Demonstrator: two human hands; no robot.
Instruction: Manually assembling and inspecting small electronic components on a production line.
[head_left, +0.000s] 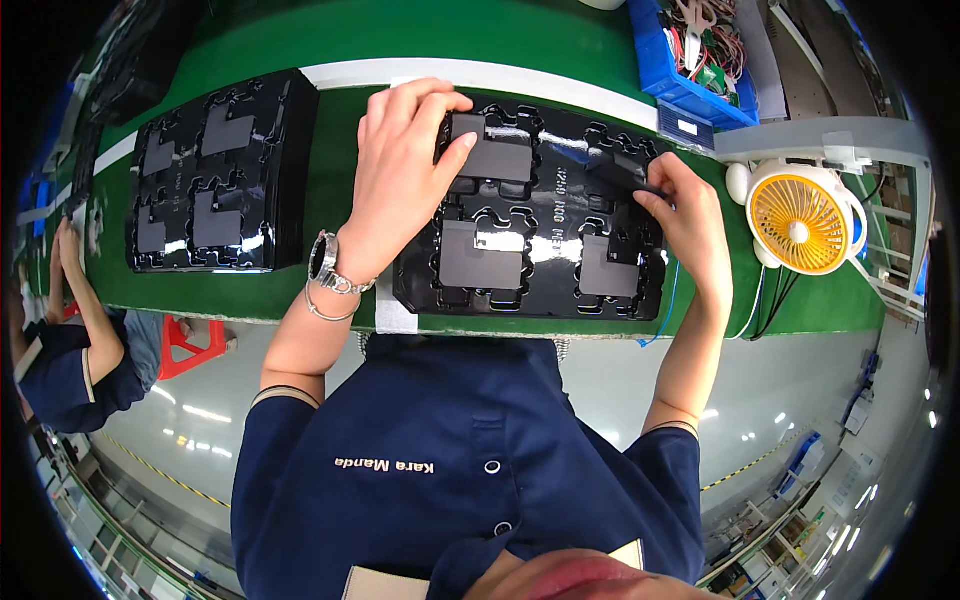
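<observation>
A glossy black molded tray (560, 120) lies on the green table in front of me. Dark grey flat L-shaped pieces sit in its recesses: one at the near left (480, 265), one at the near right (608, 270) and one at the far left (500, 160). My left hand (405, 165) rests over the tray's far left corner, thumb and index finger apart beside that far-left piece. At the far right recess, my right hand (690, 215) pinches the edge of a dark flat piece (622, 172), which looks tilted; its full shape is hard to make out.
Left of me stands a stack of similar black trays (290, 170) with grey pieces. A blue bin (690, 85) of wires and tools is at the far right. A yellow and white fan (798, 225) stands at the right edge. Another person's arms (85, 290) show at far left.
</observation>
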